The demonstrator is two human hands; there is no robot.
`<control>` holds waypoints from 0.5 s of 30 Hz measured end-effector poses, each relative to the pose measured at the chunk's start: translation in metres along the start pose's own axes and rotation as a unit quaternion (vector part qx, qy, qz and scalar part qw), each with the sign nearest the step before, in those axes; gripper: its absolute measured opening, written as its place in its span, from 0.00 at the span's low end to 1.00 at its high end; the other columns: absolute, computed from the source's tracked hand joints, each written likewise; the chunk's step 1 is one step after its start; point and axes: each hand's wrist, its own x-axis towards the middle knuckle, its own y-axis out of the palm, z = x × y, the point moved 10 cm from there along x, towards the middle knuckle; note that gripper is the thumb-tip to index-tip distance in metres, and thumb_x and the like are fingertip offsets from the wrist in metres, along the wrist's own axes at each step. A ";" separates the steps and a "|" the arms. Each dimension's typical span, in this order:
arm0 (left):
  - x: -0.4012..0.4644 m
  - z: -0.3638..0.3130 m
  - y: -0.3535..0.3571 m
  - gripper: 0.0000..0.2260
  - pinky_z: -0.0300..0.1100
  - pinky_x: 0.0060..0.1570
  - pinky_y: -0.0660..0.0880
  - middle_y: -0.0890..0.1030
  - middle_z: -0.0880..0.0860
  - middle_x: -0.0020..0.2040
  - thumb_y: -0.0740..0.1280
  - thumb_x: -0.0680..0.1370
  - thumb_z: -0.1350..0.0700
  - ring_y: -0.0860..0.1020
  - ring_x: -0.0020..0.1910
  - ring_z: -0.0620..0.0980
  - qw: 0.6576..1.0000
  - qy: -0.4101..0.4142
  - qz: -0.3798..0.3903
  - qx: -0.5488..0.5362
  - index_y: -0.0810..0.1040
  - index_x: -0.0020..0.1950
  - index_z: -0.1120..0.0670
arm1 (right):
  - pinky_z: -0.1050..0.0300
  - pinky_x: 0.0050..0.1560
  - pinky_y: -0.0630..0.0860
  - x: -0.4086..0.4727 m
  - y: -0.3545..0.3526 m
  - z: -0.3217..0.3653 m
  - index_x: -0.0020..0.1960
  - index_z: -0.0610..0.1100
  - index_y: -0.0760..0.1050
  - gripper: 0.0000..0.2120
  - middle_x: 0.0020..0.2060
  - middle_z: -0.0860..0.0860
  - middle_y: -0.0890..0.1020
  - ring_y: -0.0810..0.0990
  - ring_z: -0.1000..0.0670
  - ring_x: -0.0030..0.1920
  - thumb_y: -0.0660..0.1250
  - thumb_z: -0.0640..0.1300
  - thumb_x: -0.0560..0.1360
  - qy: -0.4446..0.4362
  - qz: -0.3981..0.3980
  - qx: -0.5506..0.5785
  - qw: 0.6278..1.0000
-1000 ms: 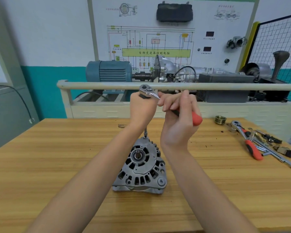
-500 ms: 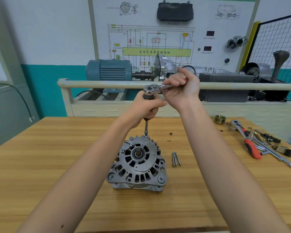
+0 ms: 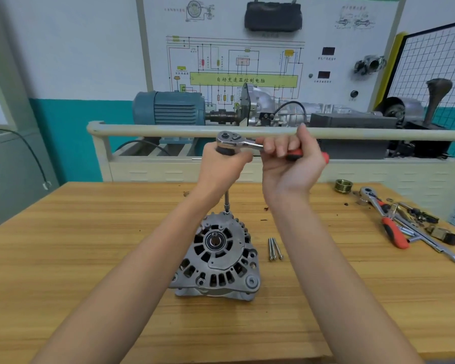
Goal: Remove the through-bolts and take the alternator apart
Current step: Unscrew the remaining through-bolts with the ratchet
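The alternator (image 3: 217, 258) stands on the wooden bench (image 3: 63, 258), its vented face tipped up toward the camera. It sits between the two forearms and well below both hands. A thin extension bar (image 3: 226, 202) rises from the alternator's far rim straight up into the left hand (image 3: 222, 169). That hand's fingers curl round the top of the bar, just under the ratchet (image 3: 237, 141) head. The ratchet lies level above the alternator, with its red handle running to the right. The right hand (image 3: 292, 164) holds that handle palm up, its fingers (image 3: 279, 148) wrapped closed over it and the thumb raised.

Three loose bolts (image 3: 274, 248) lie side by side on the bench just right of the alternator, apart from it. Farther right, near the bench edge, lie a pulley (image 3: 343, 185), a second ratchet (image 3: 384, 219) with a red grip, and small parts in a heap.
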 end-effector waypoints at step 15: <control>0.004 0.004 0.003 0.16 0.35 0.22 0.57 0.64 0.47 0.19 0.64 0.73 0.66 0.59 0.20 0.46 0.999 -0.019 0.008 -0.027 0.67 0.27 0.54 | 0.56 0.33 0.76 -0.005 -0.006 -0.001 0.28 0.43 0.63 0.21 0.20 0.50 0.66 0.69 0.49 0.23 0.55 0.39 0.80 -0.030 -0.033 -0.004 0.999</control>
